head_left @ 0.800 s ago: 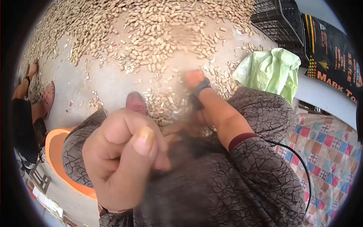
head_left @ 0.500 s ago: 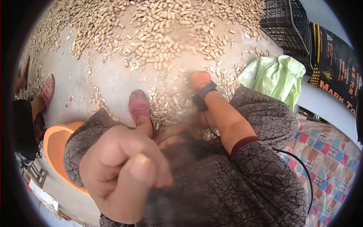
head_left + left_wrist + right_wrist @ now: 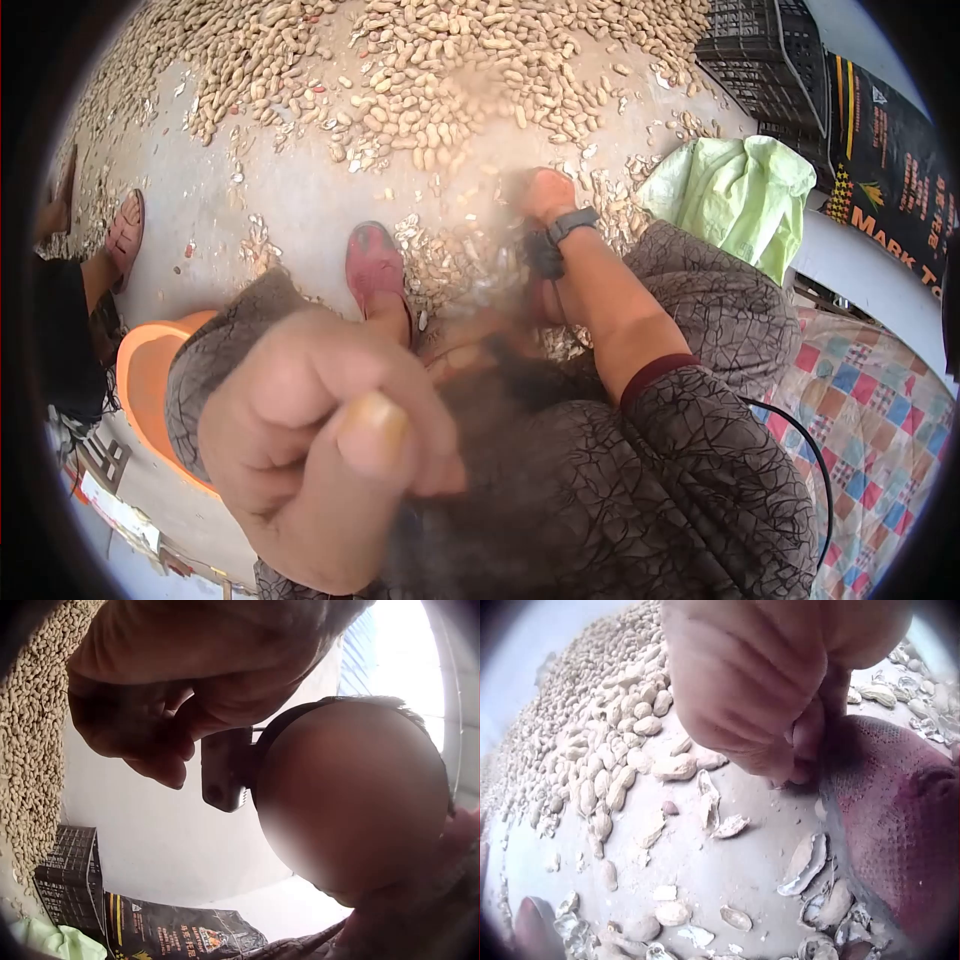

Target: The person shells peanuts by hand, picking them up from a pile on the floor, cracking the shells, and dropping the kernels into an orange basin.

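Likely sorting peanuts (image 3: 500,55), heaped ahead on the floor (image 3: 290,190). Lower left hand (image 3: 320,430), clenched high with nothing visible inside. With right hand (image 3: 772,682) bent low beside a red shoe (image 3: 889,825), cannot tell whether grasping anything; pinch lightly, avoiding broken shells (image 3: 806,866).

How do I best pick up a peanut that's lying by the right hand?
I'd probably pinch the peanut left of the right hand, in the right wrist view, across its middle, coming from above. It's longish and lies flat on the floor, and other peanuts sit close to its left.
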